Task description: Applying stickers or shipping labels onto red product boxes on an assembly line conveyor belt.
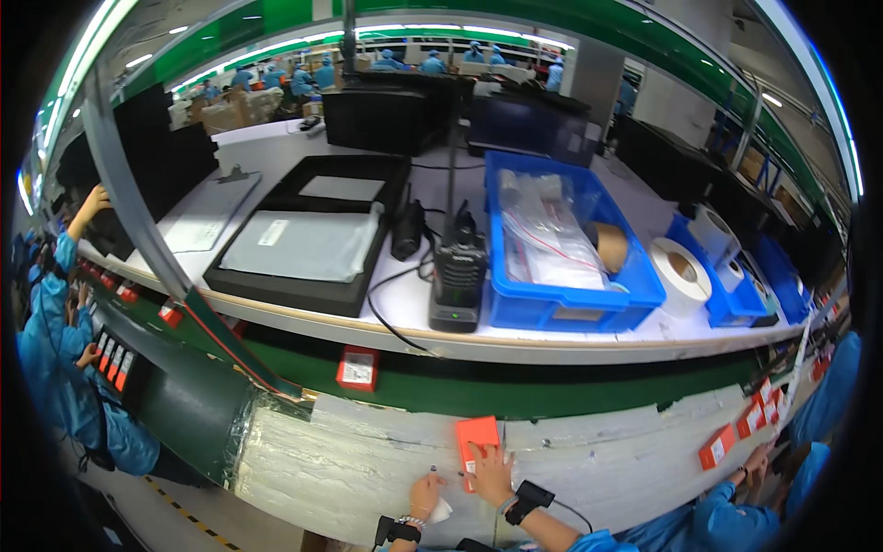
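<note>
A flat red box [477, 430] with a pale label lies on the worn, light-covered bench [589, 451] in front of me. My right hand [491, 477] grips it from above, fingers over its face and thumb at its left side. Just to the left, my left hand [425, 497] is closed, its fingers curled near the box's lower end. A small white piece of paper [441, 510] shows at the palm of that hand. Both wrists carry black strapped devices.
Beyond the bench runs a green conveyor belt [423, 394] with another red box [358, 368]. The shelf above holds a two-way radio [459, 281], a blue bin [575, 313] and a label roll [681, 276]. Co-workers sit at both sides; red boxes [717, 448] stand at right.
</note>
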Motion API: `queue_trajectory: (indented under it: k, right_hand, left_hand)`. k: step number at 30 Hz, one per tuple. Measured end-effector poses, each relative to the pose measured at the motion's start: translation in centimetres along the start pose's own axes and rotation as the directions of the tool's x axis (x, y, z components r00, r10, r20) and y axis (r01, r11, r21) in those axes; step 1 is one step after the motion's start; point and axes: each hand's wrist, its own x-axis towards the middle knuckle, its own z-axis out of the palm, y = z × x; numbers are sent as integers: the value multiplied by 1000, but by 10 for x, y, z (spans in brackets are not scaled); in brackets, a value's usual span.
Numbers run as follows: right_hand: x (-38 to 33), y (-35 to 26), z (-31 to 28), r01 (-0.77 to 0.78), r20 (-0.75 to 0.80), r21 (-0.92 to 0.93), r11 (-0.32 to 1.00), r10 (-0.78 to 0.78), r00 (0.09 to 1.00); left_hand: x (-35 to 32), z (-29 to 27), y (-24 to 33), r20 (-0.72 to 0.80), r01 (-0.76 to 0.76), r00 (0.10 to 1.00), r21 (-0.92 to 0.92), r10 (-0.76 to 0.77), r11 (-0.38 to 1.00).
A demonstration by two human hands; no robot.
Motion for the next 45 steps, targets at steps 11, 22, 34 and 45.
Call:
queue_trajectory:
  k: [11,22,34,45]
  right_hand:
    - [-34,89,-5,-513,-257,48,857,507,823]
    - [-113,187,-18,-729,-434,-44,683,644,630]
    - [-52,100,46,-147,-124,670,727,305,944]
    - [-46,-1,34,-524,-76,455,719,618,782]
  left_hand:
    - [140,-132,35,-531,158,847,248,-3,956]
    - [202,-113,41,-467,124,879,427,101,895]
    - [59,-70,69,-227,-25,967,379,119,925]
    - [-88,-83,33,-165,170,968,-136,-192,976]
